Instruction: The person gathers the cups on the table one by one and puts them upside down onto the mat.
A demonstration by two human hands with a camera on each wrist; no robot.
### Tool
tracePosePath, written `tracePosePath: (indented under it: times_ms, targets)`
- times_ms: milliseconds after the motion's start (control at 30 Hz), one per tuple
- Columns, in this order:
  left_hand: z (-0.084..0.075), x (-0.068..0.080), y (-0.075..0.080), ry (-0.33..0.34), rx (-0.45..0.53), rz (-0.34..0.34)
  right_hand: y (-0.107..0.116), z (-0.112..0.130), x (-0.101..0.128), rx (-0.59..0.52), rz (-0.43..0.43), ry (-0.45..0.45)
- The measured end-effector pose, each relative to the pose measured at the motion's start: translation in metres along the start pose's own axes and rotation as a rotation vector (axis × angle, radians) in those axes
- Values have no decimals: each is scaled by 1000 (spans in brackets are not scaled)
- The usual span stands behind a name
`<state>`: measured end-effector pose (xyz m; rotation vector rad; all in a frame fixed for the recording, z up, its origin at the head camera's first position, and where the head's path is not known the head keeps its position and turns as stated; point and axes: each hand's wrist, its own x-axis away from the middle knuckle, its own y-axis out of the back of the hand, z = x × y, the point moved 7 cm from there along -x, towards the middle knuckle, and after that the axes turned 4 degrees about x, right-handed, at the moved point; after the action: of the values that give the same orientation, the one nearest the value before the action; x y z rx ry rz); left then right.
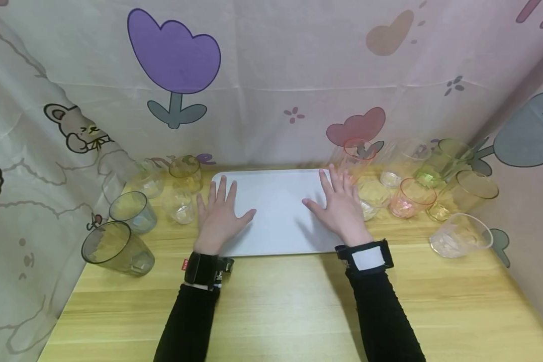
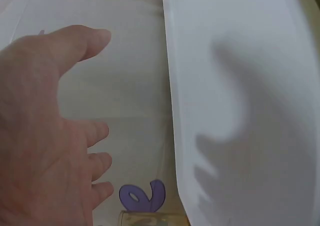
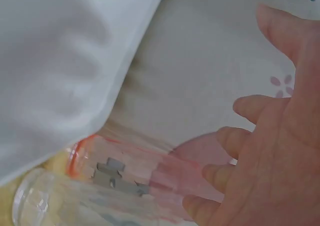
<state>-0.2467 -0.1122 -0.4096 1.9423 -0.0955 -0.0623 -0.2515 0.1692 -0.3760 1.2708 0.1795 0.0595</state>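
Both hands (image 1: 280, 213) flat on empty tray (image 1: 276, 186)

One white tray (image 1: 276, 201), two hands, and roughly thirteen plastic cups, five left, perhaps eight right where they overlap.

White rectangular tray (image 1: 278, 201): flat on wooden table, rounded corners, empty, long side toward person, between tumbler groups.

The tray (image 1: 276, 211) lies at the table's (image 1: 271, 301) centre; one cluster of cups (image 1: 136, 211) stands at nine o'clock, another cluster (image 1: 416, 191) at two o'clock, the curtain (image 1: 271, 85) at twelve.
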Motion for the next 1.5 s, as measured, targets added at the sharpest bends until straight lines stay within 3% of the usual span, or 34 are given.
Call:
tracePosePath:
  times_ms: [233, 467, 800, 933, 1100, 1200, 1500]
  targets:
    - [-18, -2, -10, -61, 45, 56, 23, -11, 7, -84, -113, 0]
    - [-28, 0, -18, -95, 67, 109, 38, -29, 17, -231, -234, -57]
    - [-40, 5, -40, -225, 93, 263, 44, -69, 27, -439, -421, -177]
    - [-48, 11, -45, -235, 92, 309, 42, -83, 32, -488, -423, -257]
    - [-56, 17, -47, -240, 75, 344, 33, -99, 36, -535, -344, -366]
    - [-59, 19, -49, -243, 89, 365, 28, -106, 35, -563, -312, -387]
    - [-78, 23, -56, -381, 126, 375, 18, -120, 33, -687, -252, -409]
